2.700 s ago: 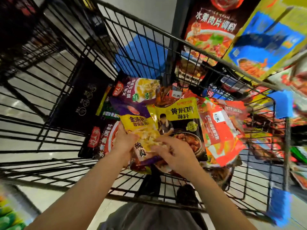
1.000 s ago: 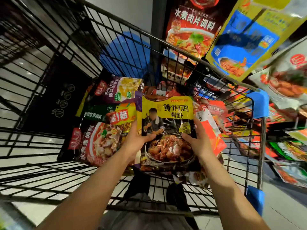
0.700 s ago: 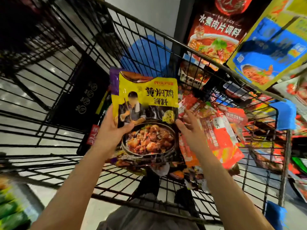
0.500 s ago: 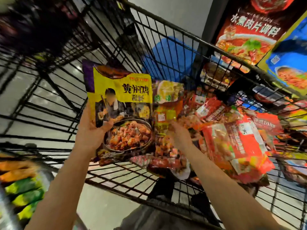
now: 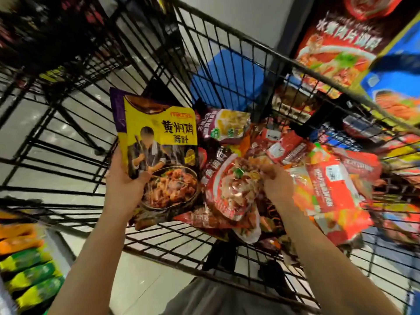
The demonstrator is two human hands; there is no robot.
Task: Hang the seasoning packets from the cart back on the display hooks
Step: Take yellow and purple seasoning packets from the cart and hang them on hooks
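My left hand [image 5: 123,185] grips a yellow and black seasoning packet [image 5: 159,142] by its lower left edge and holds it upright over the left side of the black wire cart [image 5: 227,39]. A purple packet edge shows behind it. My right hand [image 5: 276,185] reaches into the heap of packets in the cart, and its fingers pinch the top of a red packet [image 5: 231,189] showing a dish of food. An orange-red packet [image 5: 329,189] lies just right of that hand. Several more packets, one purple and yellow [image 5: 227,126], lie further back.
Packets hang on display at the upper right, among them a red one [image 5: 336,42] and a blue one [image 5: 395,92]. Green and orange packs [image 5: 25,264] sit on a shelf at the lower left. A blue cart seat flap [image 5: 227,78] stands at the cart's far end.
Both hands lifted the yellow packet out of the heap; the left hand carried it left alone. The right hand let go, dropped into the cart and took hold of the red packet.
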